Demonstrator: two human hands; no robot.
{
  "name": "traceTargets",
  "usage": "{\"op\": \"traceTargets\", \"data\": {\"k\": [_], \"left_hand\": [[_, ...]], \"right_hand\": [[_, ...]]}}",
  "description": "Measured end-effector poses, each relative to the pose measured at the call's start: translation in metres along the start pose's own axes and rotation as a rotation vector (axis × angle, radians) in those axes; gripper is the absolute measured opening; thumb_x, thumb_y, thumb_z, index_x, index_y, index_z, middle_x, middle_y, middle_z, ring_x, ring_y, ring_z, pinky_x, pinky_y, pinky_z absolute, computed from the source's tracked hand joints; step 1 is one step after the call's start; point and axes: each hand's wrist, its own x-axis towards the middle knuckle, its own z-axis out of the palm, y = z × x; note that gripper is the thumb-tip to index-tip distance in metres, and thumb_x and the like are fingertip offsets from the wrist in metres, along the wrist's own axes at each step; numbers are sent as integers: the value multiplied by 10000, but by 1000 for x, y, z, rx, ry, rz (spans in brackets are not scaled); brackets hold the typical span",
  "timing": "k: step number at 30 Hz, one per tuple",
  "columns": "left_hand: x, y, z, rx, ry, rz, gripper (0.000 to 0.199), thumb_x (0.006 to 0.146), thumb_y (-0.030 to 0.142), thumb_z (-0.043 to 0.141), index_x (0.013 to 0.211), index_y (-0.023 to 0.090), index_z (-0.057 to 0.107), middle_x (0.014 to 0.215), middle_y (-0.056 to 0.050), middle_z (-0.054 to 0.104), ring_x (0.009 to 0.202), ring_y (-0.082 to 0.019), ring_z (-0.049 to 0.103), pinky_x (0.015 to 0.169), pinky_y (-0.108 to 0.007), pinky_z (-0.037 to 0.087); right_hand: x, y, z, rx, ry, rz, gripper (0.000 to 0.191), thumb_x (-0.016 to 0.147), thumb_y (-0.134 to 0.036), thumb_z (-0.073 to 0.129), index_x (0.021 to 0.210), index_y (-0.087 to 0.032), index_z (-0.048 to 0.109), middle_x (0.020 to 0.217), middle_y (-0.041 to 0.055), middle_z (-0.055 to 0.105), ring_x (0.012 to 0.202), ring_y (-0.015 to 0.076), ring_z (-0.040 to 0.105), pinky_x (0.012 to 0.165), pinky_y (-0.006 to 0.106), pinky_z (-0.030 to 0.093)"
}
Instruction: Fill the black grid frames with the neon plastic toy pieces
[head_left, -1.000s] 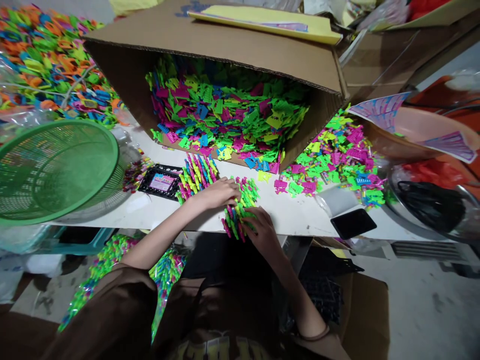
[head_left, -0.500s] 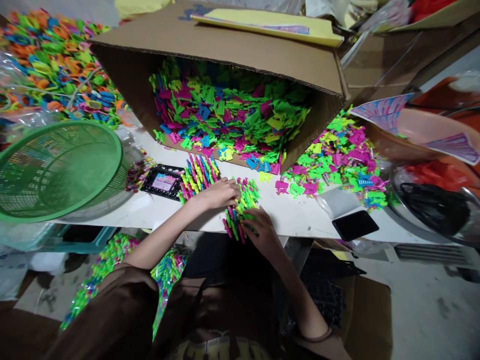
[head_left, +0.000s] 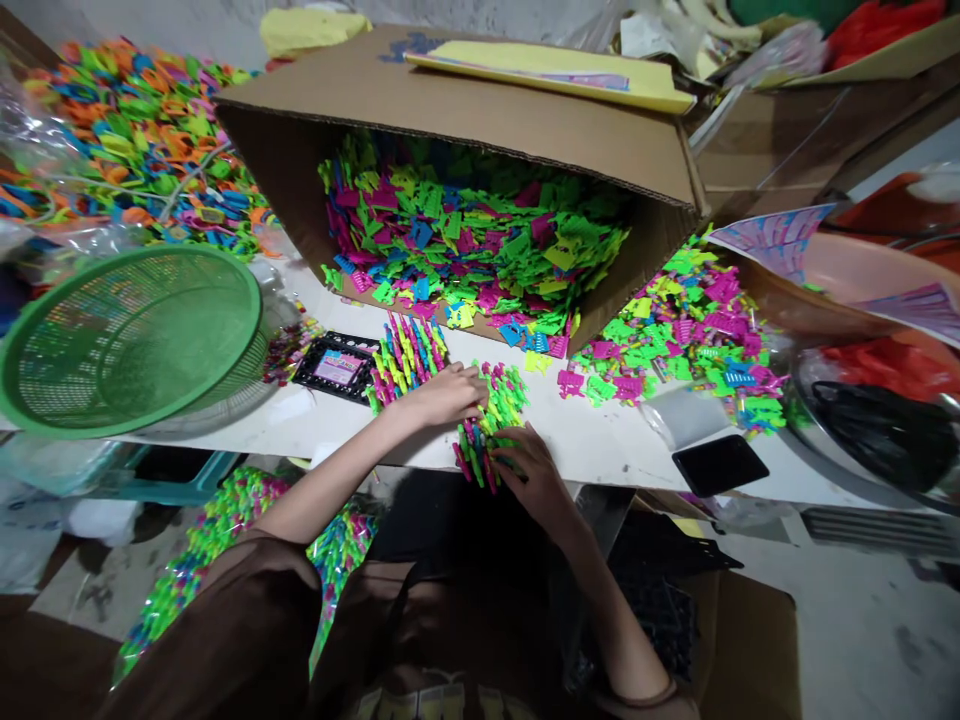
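My left hand lies over the gap between two stacks of small plastic pieces. Its fingers are curled together; what is under the fingertips is hidden. To its left stands a stack of slim pink, yellow, green and blue pieces, laid in rows. Right of the fingertips is a mostly green and yellow stack. My right hand is at the table's front edge, fingers loosely bent and apart, touching the side of a few pink, green and blue pieces. A black lattice frame with a label lies left of the stacks.
A cardboard box on its side holds many flat colourful pieces. More lie in a heap at right, near a phone. A green basket stands at left. Bags of pieces are below the table.
The view has shifted slightly, moving everything a little right and down in the picture. Both hands stay at the same stacks, with only slight finger movement.
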Motion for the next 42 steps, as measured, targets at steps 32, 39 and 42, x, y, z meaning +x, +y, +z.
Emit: {"op": "traceTargets", "data": {"k": [32, 39, 42], "left_hand": [[-24, 18, 8, -121, 44, 93, 136, 922, 172, 513, 935, 167, 648, 927, -70, 665, 885, -199, 544, 777, -311, 376], [-23, 16, 9, -76, 47, 98, 104, 911, 153, 528, 885, 181, 625, 895, -54, 657, 878, -197, 533, 776, -312, 358], [-25, 17, 10, -89, 30, 87, 93, 916, 189, 538, 871, 171, 616, 902, -57, 659, 889, -200, 534, 789, -315, 358]], "right_hand": [[-17, -27, 8, -168, 91, 38, 207, 895, -216, 560, 1087, -250, 631, 1163, 89, 644, 1158, 232, 577, 1031, 477, 483], [-19, -25, 11, -129, 99, 42, 186, 907, -202, 543, 1061, -246, 638, 1150, 86, 652, 1163, 231, 568, 1014, 472, 488], [-22, -22, 13, -107, 76, 88, 207, 924, -210, 514, 1075, -264, 644, 1153, 76, 653, 1164, 230, 574, 993, 459, 499]]}}
